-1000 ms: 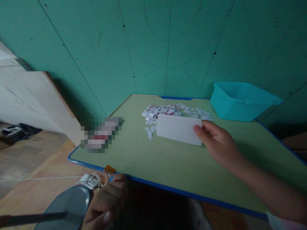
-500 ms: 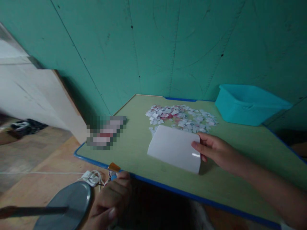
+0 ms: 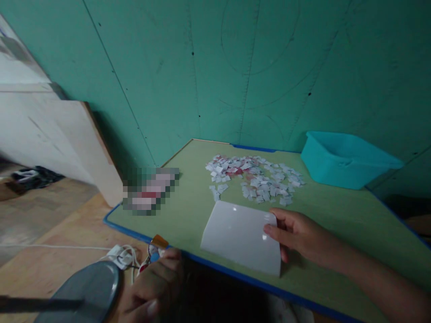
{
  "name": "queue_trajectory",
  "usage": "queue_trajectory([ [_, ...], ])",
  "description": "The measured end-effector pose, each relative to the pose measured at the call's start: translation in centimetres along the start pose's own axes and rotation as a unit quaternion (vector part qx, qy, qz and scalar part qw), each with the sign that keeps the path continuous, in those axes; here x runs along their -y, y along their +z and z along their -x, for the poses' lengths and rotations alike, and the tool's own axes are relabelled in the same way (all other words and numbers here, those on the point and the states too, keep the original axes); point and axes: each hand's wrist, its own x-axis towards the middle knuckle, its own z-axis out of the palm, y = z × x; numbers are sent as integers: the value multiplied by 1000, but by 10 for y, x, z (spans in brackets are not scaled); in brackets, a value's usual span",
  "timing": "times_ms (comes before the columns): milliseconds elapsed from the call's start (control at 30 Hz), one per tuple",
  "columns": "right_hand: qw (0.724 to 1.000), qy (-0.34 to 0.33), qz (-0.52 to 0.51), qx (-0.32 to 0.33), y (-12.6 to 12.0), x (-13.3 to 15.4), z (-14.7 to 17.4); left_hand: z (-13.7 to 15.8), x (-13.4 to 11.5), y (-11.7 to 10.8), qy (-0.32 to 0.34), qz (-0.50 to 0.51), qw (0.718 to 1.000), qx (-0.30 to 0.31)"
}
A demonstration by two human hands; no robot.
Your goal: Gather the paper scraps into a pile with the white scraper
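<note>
My right hand (image 3: pixel 291 233) pinches the right edge of a glossy white sheet (image 3: pixel 240 237), thumb on top and fingers behind. The sheet is slightly bowed and tilts over the near part of the table. Beyond it lies a loose heap of small white paper scraps (image 3: pixel 266 186), some of them reddish. My left hand (image 3: pixel 155 287) is closed in a fist at the table's front edge. Orange, blue and red parts of a small object (image 3: pixel 159 242) show just past its knuckles; whether the fist grips it is hidden.
A turquoise plastic bin (image 3: pixel 350 168) stands at the table's back right, by the green wall (image 3: pixel 161 80). A pixelated item (image 3: pixel 150 193) lies at the left. Below the blue-edged table (image 3: pixel 182 211) are a white power strip (image 3: pixel 119 256) with cables and a round grey stool (image 3: pixel 97 287).
My right hand has drawn the white sheet toward me, away from the scraps, so more of the heap shows. My left fist stays at the table edge. The view has tipped slightly upward.
</note>
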Motion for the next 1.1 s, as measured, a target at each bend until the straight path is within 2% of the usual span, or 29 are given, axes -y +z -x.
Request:
queue_trajectory([
  [167,999,17,-21,23,3,2,1,-2,-7,7,-43,58,992,-99],
  [300,999,24,-21,16,3,3,-2,-11,-13,10,-51,65,995,-62],
  [433,998,30,-45,32,3,3,-1,-14,-13,10,-58,78,991,-95],
  [600,996,27,-63,57,3,0,3,-5,-6,10,-32,55,996,-66],
  [767,996,29,-63,52,1,-1,2,-6,-6,10,-39,55,993,-98],
  [933,995,36,-83,50,2,2,1,-10,-7,9,-20,50,995,-79],
  [1100,993,32,-102,46,3,4,1,-7,-7,9,-46,72,994,-73],
])
